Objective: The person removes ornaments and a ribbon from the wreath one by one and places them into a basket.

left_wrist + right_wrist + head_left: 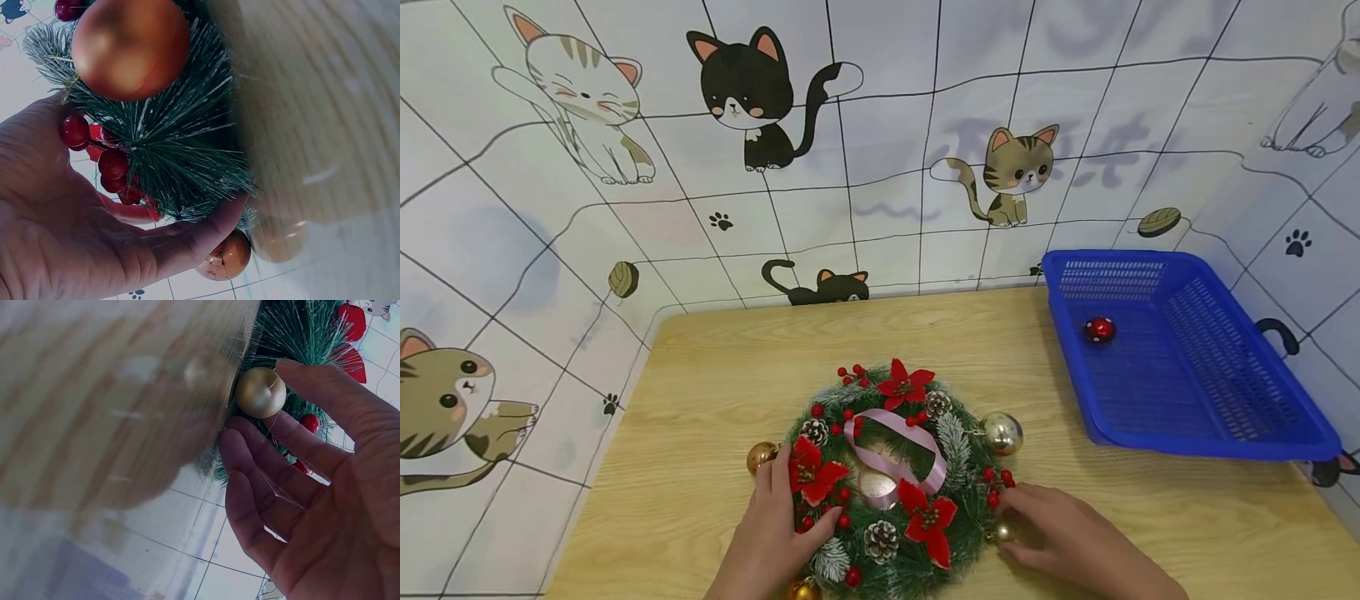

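Note:
A green Christmas wreath (966, 517) lies on the wooden table, with red poinsettias (929, 518), pinecones (881, 542), red berries and a looped pink ribbon (938, 472). My left hand (775, 521) grips its left side, thumb by the berries and fingers round the outer edge. Close to that hand hang a bronze bauble (762, 457) and an orange-gold bauble (131, 50). At the lower right edge, my right hand (1063, 537) holds a small gold bauble (260, 392) between thumb and fingers. A larger shiny pale-gold bauble (1002, 433) sits above it on the right.
A blue plastic basket (1217, 448) stands on the right of the table (715, 375). Inside it lies a red ball with white dots (1100, 330). Cat-patterned wall covering (895, 158) surrounds the table's back and sides. A dark hook-shaped thing (1279, 333) shows beyond the basket's right rim.

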Motion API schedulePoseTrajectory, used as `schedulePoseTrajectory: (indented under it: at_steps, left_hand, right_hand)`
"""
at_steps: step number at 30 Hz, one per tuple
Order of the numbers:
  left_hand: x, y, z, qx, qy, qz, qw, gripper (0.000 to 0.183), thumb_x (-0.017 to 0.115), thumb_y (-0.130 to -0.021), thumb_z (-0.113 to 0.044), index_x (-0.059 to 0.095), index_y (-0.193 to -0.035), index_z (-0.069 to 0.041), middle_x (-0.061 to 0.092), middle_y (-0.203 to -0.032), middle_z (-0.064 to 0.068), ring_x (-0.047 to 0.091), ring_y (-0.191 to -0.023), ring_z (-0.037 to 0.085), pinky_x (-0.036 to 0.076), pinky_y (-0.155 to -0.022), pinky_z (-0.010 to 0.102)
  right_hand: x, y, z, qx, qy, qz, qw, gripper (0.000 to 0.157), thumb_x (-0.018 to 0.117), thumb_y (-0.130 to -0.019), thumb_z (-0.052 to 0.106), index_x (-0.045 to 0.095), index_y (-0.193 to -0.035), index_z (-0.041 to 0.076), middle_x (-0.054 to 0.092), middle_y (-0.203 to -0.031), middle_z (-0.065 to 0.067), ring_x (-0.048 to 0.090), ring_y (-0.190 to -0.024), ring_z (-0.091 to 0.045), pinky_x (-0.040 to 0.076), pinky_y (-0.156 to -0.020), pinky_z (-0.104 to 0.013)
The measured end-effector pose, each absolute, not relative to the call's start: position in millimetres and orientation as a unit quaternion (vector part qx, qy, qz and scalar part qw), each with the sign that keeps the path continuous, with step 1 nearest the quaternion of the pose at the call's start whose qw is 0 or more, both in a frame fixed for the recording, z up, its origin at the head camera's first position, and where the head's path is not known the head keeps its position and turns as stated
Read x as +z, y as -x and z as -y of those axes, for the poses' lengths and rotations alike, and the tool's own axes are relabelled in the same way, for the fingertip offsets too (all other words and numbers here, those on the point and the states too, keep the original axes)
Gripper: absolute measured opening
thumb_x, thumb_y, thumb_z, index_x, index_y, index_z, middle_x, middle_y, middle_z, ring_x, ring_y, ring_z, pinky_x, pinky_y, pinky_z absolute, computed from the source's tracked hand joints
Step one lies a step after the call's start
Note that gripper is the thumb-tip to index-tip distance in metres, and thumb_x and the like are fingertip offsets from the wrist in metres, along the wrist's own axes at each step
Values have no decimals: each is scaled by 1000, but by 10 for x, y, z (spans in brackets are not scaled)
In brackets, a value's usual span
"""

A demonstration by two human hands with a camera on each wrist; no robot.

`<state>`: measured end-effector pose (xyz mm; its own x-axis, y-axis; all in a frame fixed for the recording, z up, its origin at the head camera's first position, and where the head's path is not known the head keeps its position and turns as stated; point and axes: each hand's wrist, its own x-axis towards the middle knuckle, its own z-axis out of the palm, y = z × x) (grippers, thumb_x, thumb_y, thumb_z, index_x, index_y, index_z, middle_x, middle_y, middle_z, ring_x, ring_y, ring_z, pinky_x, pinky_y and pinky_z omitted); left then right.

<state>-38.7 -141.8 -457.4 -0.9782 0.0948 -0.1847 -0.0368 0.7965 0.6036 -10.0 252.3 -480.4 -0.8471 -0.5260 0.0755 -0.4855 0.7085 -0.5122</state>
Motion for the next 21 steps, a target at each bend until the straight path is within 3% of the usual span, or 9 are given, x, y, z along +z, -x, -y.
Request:
schedulePoseTrajectory:
  at_steps: [21]
  left_hand:
    - [-4600, 429, 1482, 342, -47, -934, 94, 113, 85, -94, -49, 18, -171, 0, 38, -162, 29, 58, -133, 50, 57, -95, 63]
  right_hand:
    - [-4814, 100, -2514, -260, 287, -922, 25, 30, 92, -88, 24, 67, -104, 27, 60, -100, 23, 55, -84, 5, 55, -68, -30]
